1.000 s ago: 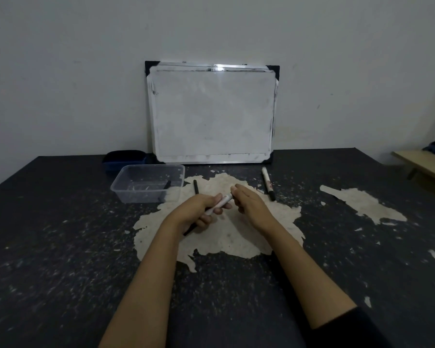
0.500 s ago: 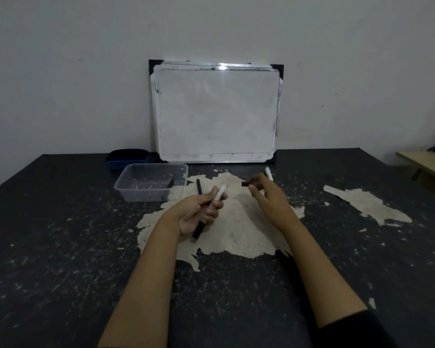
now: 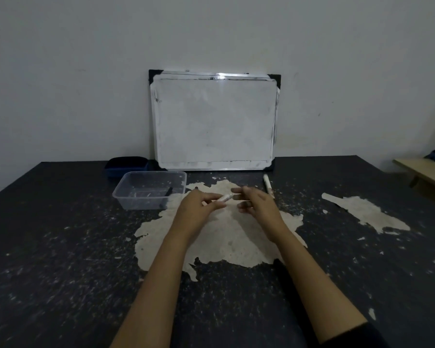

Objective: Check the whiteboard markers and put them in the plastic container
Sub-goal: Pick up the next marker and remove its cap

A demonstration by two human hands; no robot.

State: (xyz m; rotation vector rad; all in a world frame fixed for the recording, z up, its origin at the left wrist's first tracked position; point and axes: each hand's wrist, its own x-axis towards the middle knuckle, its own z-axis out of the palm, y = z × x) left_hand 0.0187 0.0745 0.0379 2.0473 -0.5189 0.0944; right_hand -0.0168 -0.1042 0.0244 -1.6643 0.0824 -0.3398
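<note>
Fingers of the left hand (image 3: pixel 199 209) pinch a white marker (image 3: pixel 223 197) above the tabletop (image 3: pixel 60 247); the right hand (image 3: pixel 255 204) hovers beside it, fingers loosely spread, perhaps holding a cap. Plastic container (image 3: pixel 126 189) sits left, near; another marker (image 3: pixel 268 184) lies right.

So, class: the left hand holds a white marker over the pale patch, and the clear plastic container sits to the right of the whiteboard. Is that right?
Not quite. The head view shows the plastic container left of the whiteboard, in front of it. The left hand does hold the white marker over the pale patch.
</note>
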